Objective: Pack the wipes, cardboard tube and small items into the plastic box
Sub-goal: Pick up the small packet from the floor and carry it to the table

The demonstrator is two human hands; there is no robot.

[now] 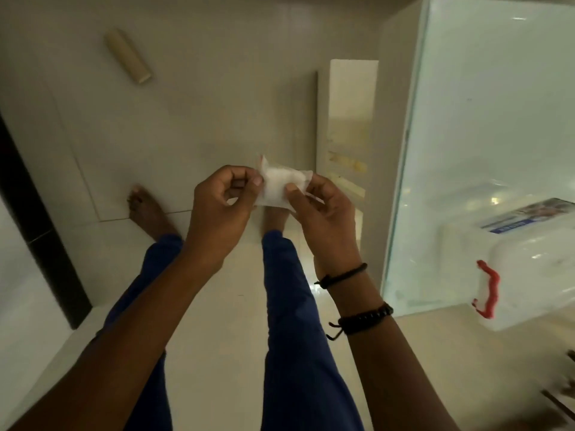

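A small white wipes packet [278, 186] is held in mid-air between both hands, above my feet. My left hand [219, 209] pinches its left edge with thumb and fingers. My right hand [323, 217] pinches its right edge. A beige cardboard tube [128, 56] lies on the floor at the far left, well away from the hands. The clear plastic box [525, 269] with a red handle clip sits on a glass tabletop at the right, its lid with a blue label showing behind it.
The glass table [466, 150] fills the right side; its edge runs close to my right hand. A white upright panel [351, 119] stands beyond the hands. A black strip [37, 213] runs along the left. My bare feet and blue trousers are below.
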